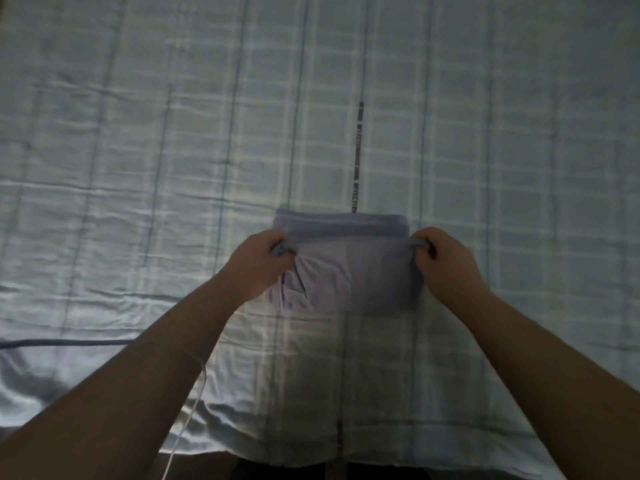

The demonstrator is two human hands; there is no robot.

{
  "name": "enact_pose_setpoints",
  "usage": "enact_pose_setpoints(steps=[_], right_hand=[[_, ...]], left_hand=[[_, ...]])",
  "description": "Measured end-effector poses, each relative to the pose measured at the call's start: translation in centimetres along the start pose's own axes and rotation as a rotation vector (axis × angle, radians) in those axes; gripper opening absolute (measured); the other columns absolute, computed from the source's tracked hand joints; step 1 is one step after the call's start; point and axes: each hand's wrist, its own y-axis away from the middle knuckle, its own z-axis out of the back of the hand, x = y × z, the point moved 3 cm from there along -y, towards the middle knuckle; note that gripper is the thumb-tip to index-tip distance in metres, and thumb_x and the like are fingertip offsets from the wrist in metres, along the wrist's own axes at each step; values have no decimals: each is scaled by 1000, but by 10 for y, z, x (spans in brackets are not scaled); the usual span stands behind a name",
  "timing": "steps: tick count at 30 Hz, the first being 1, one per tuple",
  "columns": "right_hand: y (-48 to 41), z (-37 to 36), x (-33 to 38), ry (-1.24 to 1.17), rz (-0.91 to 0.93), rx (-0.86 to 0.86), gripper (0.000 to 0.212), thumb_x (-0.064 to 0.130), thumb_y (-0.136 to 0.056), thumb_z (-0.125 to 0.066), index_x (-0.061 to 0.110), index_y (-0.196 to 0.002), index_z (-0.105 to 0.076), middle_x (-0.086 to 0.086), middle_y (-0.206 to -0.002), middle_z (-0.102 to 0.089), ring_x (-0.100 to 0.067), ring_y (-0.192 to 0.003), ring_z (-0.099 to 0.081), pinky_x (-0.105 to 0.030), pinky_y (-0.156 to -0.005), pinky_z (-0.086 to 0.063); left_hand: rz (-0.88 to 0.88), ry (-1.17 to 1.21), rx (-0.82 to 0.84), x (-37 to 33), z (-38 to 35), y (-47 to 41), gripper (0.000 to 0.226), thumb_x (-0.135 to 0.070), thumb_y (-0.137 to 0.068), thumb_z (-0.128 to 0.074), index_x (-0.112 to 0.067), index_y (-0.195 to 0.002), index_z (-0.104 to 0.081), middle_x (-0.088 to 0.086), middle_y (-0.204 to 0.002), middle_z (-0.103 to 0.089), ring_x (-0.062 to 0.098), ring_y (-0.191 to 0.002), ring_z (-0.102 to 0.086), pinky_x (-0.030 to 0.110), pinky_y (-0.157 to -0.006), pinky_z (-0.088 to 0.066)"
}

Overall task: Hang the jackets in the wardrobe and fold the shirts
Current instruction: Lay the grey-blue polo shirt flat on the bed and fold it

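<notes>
A pale lilac shirt [346, 268] lies partly folded into a small rectangle on the bed, just ahead of me at the centre. My left hand [258, 263] grips the left corner of its upper layer, fingers curled around bunched cloth. My right hand [445, 263] grips the right corner the same way. The layer held between the two hands is stretched taut and lifted slightly above a lower folded layer that shows at the far edge. No jacket or wardrobe is in view.
A light blue checked bedsheet [138, 150] covers the whole bed, wrinkled at the left. A dark patterned strip [357, 157] runs away from the shirt. A thin white cable [194, 407] hangs at the near edge, and a dark cord [62, 342] lies at the left.
</notes>
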Motion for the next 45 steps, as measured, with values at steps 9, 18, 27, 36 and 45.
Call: enact_pose_setpoints(steps=[9, 18, 27, 36, 45], right_hand=[[-61, -28, -7, -26, -133, -147, 17, 27, -100, -49, 17, -91, -59, 4, -77, -57, -18, -72, -52, -29, -67, -36], [-50, -29, -6, -66, -212, -299, 28, 26, -98, -53, 10, -120, -55, -8, -116, -57, -23, -104, -53, -28, -88, -38], [-2, -72, 31, 521, 418, -43, 59, 35, -100, -37, 4, -150, -37, -18, -158, -30, -34, -148, -24, -54, -119, -21], [-18, -90, -22, 527, 324, 15, 74, 49, -97, -33, 10, -158, -15, -11, -164, -16, -26, -152, -12, -48, -123, -13], [-21, -85, -14, 380, 296, 27, 69, 40, -98, -46, 10, -156, -22, -11, -163, -20, -28, -151, -16, -48, -122, -14]], left_hand=[[146, 62, -325, 15, -8, -64, 16, -32, -91, -67, -20, -91, -56, -17, -73, -51, -5, -65, -46, 10, -50, -30], [-39, -138, -614, 0, -22, -46, 27, -11, -89, -59, -5, -116, -60, 16, -117, -59, 34, -108, -53, 41, -88, -43], [-308, -670, -212, -6, -91, -19, 65, -40, -99, -40, -11, -155, -28, 16, -163, -22, 33, -152, -10, 54, -120, -14], [-348, -643, -254, 31, -102, -42, 65, -45, -97, -38, -20, -157, -26, 12, -163, -22, 33, -152, -15, 53, -122, -14], [-337, -468, -194, 17, -84, -38, 59, -36, -97, -41, -17, -153, -36, 10, -159, -33, 31, -150, -21, 48, -122, -13]])
